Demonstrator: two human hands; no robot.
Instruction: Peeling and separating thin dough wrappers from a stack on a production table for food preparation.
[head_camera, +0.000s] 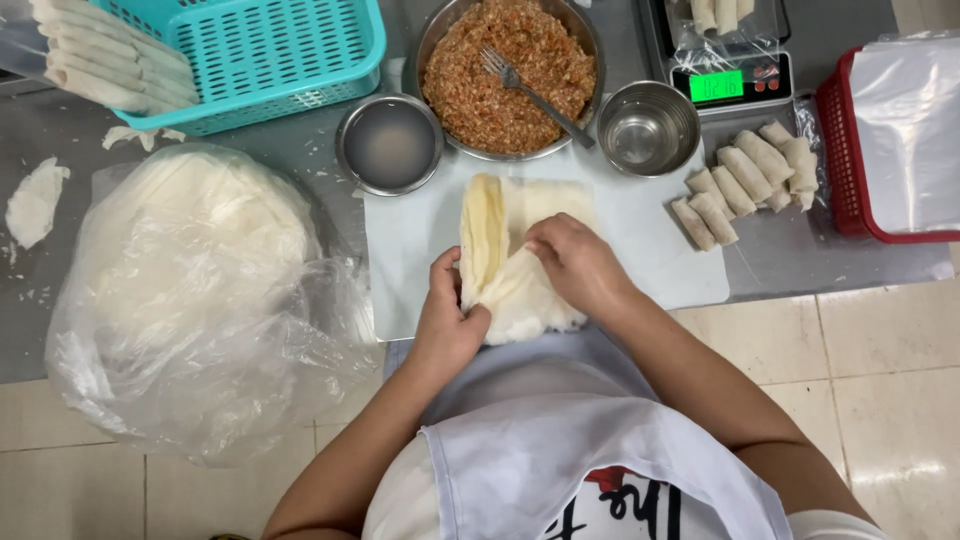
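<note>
A stack of thin pale wrapper sheets (520, 240) lies on a white cutting board (660, 250) in front of me. My left hand (445, 315) pinches the lower left edge of the top sheet, which is lifted and folded along the left side. My right hand (580, 265) presses flat on the middle of the stack, fingers pointing left. Behind the board stands a large metal bowl of reddish minced filling (505, 70) with a fork (530, 92) resting in it.
A small metal bowl of cloudy liquid (390, 143) and an empty metal bowl (648, 127) flank the filling. Several finished rolls (745, 180) lie right of the board, below a scale (725, 70). A plastic bag of wrappers (190, 280) sits left. A teal basket (250, 55) and a red basket (850, 150) stand at the corners.
</note>
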